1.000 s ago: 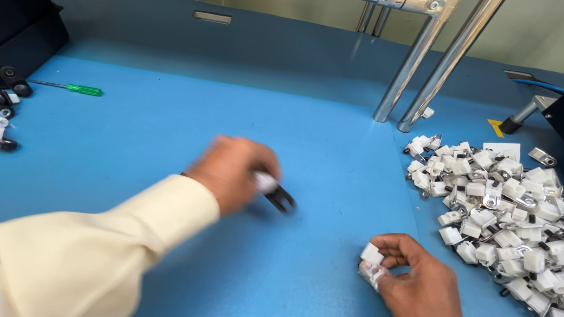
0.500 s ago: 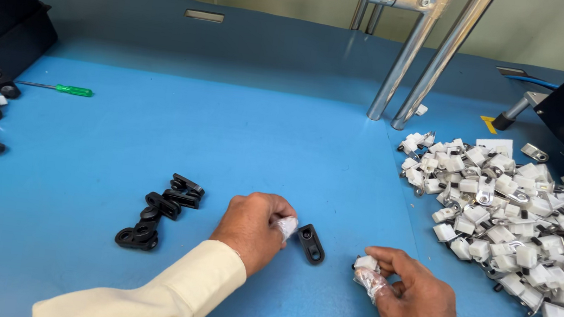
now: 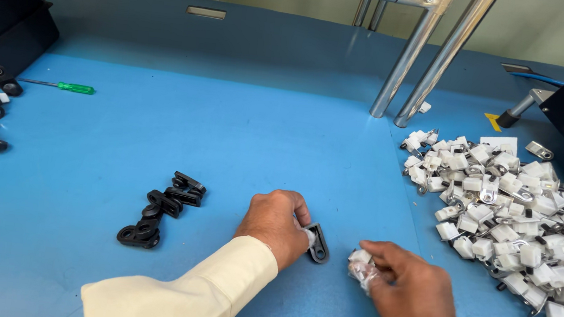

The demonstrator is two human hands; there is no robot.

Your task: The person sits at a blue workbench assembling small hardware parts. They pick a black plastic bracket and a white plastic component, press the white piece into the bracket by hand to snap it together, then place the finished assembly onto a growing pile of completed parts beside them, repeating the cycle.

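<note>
Right hand (image 3: 407, 300), 5 o'clock, nearest: fingers curled round a small bunch of white clips (image 3: 360, 266). Just beside it at 6 o'clock, left hand (image 3: 276, 223) w/ cream sleeve, fingers pinched on a black clip (image 3: 318, 244) lying on the blue table (image 3: 228, 131), plus a bit of white at the fingertips. Black clips row (image 3: 161, 210) at 8 o'clock, near the left hand but apart. Big white clip pile (image 3: 516, 213) at 3 o'clock. Green screwdriver (image 3: 64, 86) at 10 o'clock. Two metal posts (image 3: 420, 68) at 1 o'clock, far.
</note>
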